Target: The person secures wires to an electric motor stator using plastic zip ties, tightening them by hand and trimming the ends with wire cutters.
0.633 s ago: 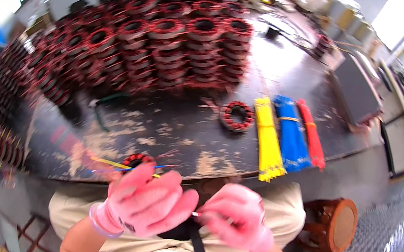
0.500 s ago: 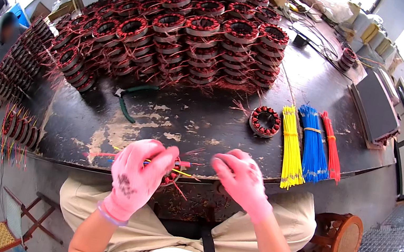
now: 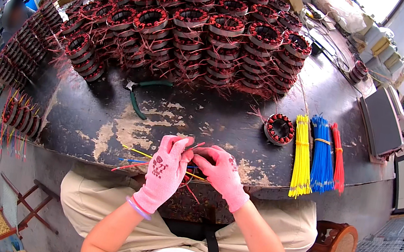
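My left hand (image 3: 165,170), in a pink glove, is closed with its fingertips pinched on thin reddish wire ends (image 3: 198,146). Close against it, my right hand (image 3: 221,174), gloved alike, has thumb and fingers pinched together at the same wires. Below both hands, at the table's near edge, a motor stator with red windings (image 3: 186,180) is mostly hidden. A yellow lead (image 3: 136,151), a blue lead (image 3: 133,161) and a red lead (image 3: 129,166) stick out leftward past my left hand. Exactly which strand each hand grips is too small to make out.
Stacks of wound stators (image 3: 223,49) fill the back of the table (image 3: 225,114). One stator (image 3: 279,129) stands beside yellow (image 3: 302,159), blue (image 3: 321,156) and red wire bundles (image 3: 337,158). Green-handled pliers (image 3: 137,104) lie ahead. More stators with leads (image 3: 22,116) stand left; a wooden stool (image 3: 334,248) is right.
My right hand has moved left, from apart to fingertips meeting my left hand at the wires. My left hand has shifted slightly right and turned. The whole view has shifted a little.
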A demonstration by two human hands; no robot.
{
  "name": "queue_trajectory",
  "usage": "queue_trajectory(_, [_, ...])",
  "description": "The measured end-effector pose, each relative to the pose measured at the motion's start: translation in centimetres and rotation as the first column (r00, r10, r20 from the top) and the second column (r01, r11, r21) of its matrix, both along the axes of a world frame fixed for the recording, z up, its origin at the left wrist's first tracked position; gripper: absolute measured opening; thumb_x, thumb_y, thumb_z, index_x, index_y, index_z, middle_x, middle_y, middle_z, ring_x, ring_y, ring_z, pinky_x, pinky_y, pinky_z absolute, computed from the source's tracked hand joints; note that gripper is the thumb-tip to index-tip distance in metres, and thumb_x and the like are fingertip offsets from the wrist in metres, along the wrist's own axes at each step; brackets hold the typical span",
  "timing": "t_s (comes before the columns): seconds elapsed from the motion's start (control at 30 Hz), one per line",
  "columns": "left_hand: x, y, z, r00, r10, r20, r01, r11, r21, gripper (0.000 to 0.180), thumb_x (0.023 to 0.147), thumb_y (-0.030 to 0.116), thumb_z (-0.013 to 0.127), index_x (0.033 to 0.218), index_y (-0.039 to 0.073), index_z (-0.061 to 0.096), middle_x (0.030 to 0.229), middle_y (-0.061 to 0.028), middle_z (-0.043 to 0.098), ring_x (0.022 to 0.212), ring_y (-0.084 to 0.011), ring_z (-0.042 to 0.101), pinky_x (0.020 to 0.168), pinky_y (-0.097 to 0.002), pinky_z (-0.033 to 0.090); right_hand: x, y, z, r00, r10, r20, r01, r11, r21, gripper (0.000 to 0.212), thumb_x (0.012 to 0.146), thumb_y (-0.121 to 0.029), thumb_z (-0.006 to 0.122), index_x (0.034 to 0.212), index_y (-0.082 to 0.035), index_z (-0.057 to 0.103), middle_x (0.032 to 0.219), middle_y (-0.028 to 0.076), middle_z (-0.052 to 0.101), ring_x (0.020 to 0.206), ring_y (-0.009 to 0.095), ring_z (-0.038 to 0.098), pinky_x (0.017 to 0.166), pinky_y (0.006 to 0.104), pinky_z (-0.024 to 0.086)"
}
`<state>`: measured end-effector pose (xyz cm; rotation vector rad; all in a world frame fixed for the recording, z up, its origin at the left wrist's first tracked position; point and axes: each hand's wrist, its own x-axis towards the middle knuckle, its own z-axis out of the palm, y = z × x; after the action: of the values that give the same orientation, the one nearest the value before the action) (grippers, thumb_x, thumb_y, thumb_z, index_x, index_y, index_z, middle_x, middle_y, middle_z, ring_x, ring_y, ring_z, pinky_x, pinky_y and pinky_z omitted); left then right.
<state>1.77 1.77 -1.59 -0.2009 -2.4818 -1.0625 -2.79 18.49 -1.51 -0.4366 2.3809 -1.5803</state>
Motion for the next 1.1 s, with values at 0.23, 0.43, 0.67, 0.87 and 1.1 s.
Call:
queue_trajectory(0.23, [0.0, -0.8, 0.0, 0.994, -0.104, 0.017, 0.103, 0.993, 0.05, 0.024, 0.09, -0.001, 0.063, 0.113, 0.005, 0.058, 0.111, -0.0149, 0.06, 0.092, -0.0367, 0.066, 0.074, -0.0416, 0.055, -0.2, 3.1, 1.8, 0.781, -0.3, -0.548, 0.432, 0.893, 0.125, 0.038, 0.083, -0.016, 0.076, 0.12, -0.011, 0.068, 0.114, 0.008, 0.065, 0.1, 0.029, 0.061, 0.088, 0.0421, 0.048])
queue_trajectory(0.43, [-0.8, -1.3, 0.3, 0.985, -0.174, -0.014, 0.175, 0.983, 0.063, 0.023, 0.091, -0.001, 0.062, 0.113, 0.004, 0.056, 0.113, -0.0158, 0.06, 0.093, -0.0382, 0.065, 0.076, -0.0423, 0.055, -1.1, 1.1, 3.1, 0.605, 0.351, -0.714, 0.011, 0.894, 0.448, 0.026, 0.075, -0.023, 0.075, 0.099, -0.014, 0.07, 0.104, 0.001, 0.069, 0.109, 0.025, 0.061, 0.109, 0.0497, 0.04])
queue_trajectory(0.67, [-0.8, -1.3, 0.0, 0.986, -0.165, 0.011, 0.164, 0.986, 0.038, 0.022, 0.091, 0.003, 0.064, 0.112, 0.005, 0.057, 0.113, -0.0154, 0.061, 0.092, -0.0382, 0.065, 0.075, -0.0435, 0.054, -4.5, 1.4, 2.6, 0.442, 0.567, -0.695, -0.087, 0.798, 0.596, 0.01, 0.073, -0.02, 0.072, 0.079, -0.014, 0.065, 0.082, 0.002, 0.064, 0.093, 0.025, 0.062, 0.102, 0.0422, 0.046])
queue_trajectory(0.87, [-0.8, -1.2, -0.1, 0.986, -0.169, -0.007, 0.169, 0.986, -0.012, 0.022, 0.09, -0.001, 0.062, 0.111, 0.004, 0.057, 0.112, -0.0139, 0.062, 0.089, -0.0354, 0.066, 0.074, -0.0417, 0.055, -4.7, 8.3, 4.9, 0.575, 0.181, -0.798, 0.248, 0.891, 0.381, 0.01, 0.076, -0.015, 0.075, 0.084, -0.011, 0.069, 0.081, 0.003, 0.065, 0.09, 0.027, 0.062, 0.088, 0.0431, 0.048])
queue_trajectory(1.1, [-0.7, -0.9, 0.3, 0.991, -0.135, 0.004, 0.135, 0.991, -0.011, 0.025, 0.092, -0.002, 0.06, 0.115, 0.004, 0.056, 0.113, -0.0153, 0.061, 0.091, -0.0369, 0.066, 0.076, -0.0423, 0.055, 3.1, 4.7, 1.4, 0.883, 0.043, -0.467, 0.172, 0.896, 0.409, 0.017, 0.088, -0.028, 0.071, 0.091, -0.012, 0.077, 0.086, 0.006, 0.066, 0.09, 0.03, 0.06, 0.081, 0.045, 0.045])
